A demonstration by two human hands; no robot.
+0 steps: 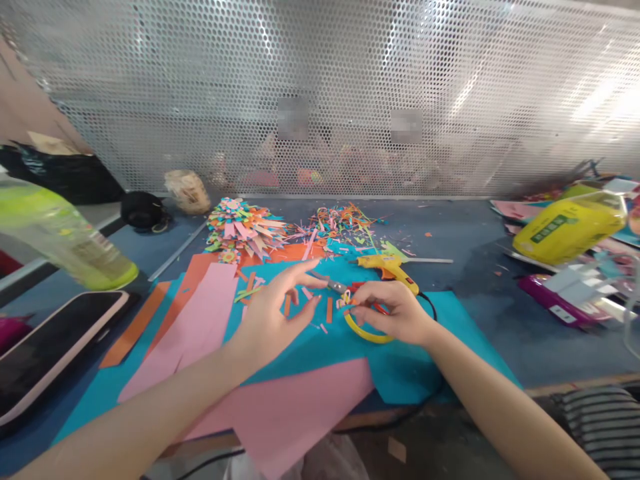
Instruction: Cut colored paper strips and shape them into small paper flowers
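Note:
My left hand (283, 307) is raised over the blue sheet (305, 360), its fingers apart and nothing between them. The thumb and forefinger of my right hand (393, 310) pinch a small piece of coloured paper (344, 301) with curled pale and yellow strips. Just below these fingers shows a curved yellow band (367, 335); whether my hand touches it I cannot tell. Scissors (336, 285) with red handles lie behind, partly hidden by my right hand. A yellow glue gun (387, 265) rests beyond them. Short orange paper strips (329, 310) are scattered between my hands.
A fringed multicoloured paper cluster (245, 227) stands at the back left, beside a heap of paper scraps (343, 221). Pink sheets (200, 313) lie at left. A phone (55, 350) and green bottle (70, 233) are far left; a yellow bottle (570, 227) is at right.

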